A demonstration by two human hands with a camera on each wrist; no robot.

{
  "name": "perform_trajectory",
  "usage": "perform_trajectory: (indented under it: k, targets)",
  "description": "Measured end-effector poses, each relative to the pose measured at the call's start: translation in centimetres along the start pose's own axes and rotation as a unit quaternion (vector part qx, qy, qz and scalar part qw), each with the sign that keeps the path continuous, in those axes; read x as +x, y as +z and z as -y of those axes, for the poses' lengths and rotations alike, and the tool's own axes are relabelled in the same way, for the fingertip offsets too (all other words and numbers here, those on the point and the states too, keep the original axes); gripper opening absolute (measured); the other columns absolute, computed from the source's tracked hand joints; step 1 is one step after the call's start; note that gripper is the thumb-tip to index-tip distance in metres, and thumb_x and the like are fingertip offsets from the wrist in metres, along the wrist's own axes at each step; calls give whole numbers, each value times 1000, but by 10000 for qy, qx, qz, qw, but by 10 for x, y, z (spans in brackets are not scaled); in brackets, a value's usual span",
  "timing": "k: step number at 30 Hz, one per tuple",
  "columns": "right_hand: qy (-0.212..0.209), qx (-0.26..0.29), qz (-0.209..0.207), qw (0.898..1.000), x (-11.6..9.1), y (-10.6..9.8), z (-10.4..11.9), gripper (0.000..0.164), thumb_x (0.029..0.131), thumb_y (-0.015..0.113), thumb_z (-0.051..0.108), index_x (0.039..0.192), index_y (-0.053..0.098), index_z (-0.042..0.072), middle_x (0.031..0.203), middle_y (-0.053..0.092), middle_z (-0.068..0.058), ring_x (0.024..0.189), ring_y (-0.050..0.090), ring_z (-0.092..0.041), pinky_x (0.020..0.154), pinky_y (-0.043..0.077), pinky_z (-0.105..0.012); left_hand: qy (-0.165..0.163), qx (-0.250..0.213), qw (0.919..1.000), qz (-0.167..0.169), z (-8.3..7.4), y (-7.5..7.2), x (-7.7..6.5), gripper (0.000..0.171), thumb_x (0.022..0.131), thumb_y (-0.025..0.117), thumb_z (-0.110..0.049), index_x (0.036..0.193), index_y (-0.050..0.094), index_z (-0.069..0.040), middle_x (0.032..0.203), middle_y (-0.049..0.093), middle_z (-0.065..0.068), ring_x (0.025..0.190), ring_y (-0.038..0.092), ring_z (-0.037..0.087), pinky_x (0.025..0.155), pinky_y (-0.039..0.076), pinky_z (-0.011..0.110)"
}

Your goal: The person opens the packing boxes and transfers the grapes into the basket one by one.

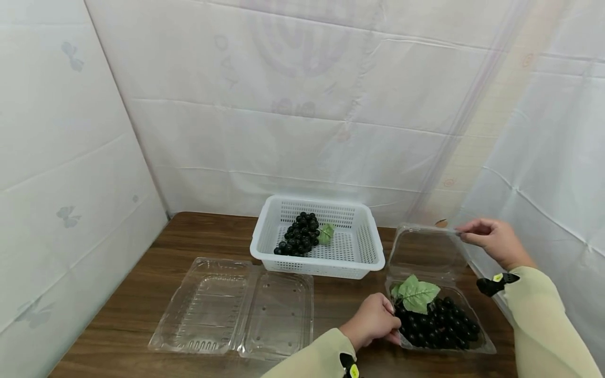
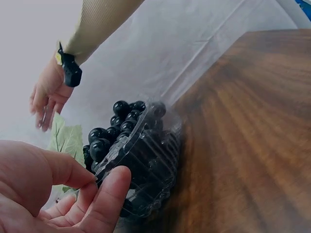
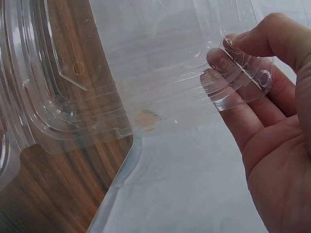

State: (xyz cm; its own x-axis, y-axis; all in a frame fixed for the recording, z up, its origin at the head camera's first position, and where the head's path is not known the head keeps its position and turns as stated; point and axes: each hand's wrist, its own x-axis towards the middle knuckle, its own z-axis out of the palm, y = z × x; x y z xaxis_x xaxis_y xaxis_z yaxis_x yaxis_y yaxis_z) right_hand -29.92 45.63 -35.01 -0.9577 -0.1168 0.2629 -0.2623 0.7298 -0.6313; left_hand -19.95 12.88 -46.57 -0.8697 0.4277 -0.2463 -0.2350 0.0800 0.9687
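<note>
A clear plastic clamshell box [image 1: 487, 347] at the right holds a bunch of black grapes [image 1: 439, 325] with a green leaf [image 1: 416, 294] on top. My left hand [image 1: 375, 320] pinches the left rim of its base between thumb and finger. The clear lid [image 1: 427, 252] stands raised at the back, and my right hand [image 1: 491, 241] grips its upper right corner. In the right wrist view the thumb lies on one side of the lid corner [image 3: 238, 73], the fingers behind it. The left wrist view shows the grapes [image 2: 126, 121] rising above the box's rim.
A white perforated basket [image 1: 316, 268] at the back holds another bunch of black grapes [image 1: 300, 236] with a leaf. Left of my hands lies a second clear clamshell [image 1: 236, 304], unfolded flat on the wooden table [image 1: 118, 320]. White sheeting [image 1: 302, 131] surrounds the table's back and sides.
</note>
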Motion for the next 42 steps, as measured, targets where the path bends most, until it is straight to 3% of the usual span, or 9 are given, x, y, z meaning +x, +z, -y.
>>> perform_trajectory:
  k: [8,11,16,23,27,33,38,42]
  targets:
    - [250,443,-267,9983,-5,2,-8,28,96,74,18,112,71,-3,93,77,18,85,68,4,73,51,-10,262,477,9984,-130,-7,-10,13,21,88,65,10,87,51,-5,69,61,12,64,74,41,58,63,41]
    - [406,497,-360,9973,-5,3,-9,30,96,75,22,112,70,-3,91,76,21,83,68,5,72,51,-10,332,657,9970,-253,-8,-14,18,21,90,66,8,87,51,-6,65,60,10,56,71,34,56,63,41]
    - [645,882,-515,9927,-5,5,-15,31,96,74,19,111,67,-7,88,75,22,80,70,5,69,56,-13,408,928,9939,-435,-11,-19,22,20,93,66,4,86,52,-8,59,56,5,44,57,14,53,61,39]
    - [817,1682,-789,9792,-13,8,-26,19,95,72,7,106,66,-8,84,76,16,77,73,3,67,60,-16,484,1186,9891,-729,-13,-21,25,16,95,66,1,88,55,-9,59,54,3,43,54,12,50,59,36]
    - [932,1909,-984,9722,-21,8,-32,4,95,71,3,98,70,2,80,76,14,74,74,0,65,60,-17,426,1135,9901,-712,-13,-22,25,14,96,65,-1,90,55,-9,62,56,4,45,56,13,51,60,37]
    - [1403,1845,-1113,9664,-33,9,-41,5,96,71,8,95,71,13,77,74,16,70,73,-2,61,59,-18,380,598,9954,-650,-10,-25,26,9,96,62,2,99,56,-3,74,59,8,50,61,16,56,62,39]
    - [1796,1795,-1215,9596,-44,10,-40,4,97,70,12,94,70,12,75,72,18,68,72,-1,60,59,-21,261,-11,9969,-737,-7,-27,29,13,97,61,1,108,57,0,81,62,11,57,66,17,58,63,36]
    - [2162,1261,-1323,9591,-55,14,-38,14,98,69,19,100,68,5,72,69,23,66,70,1,59,59,-24,302,-245,9954,-878,-4,-30,30,19,97,63,-1,114,55,0,82,62,11,56,63,14,59,63,35]
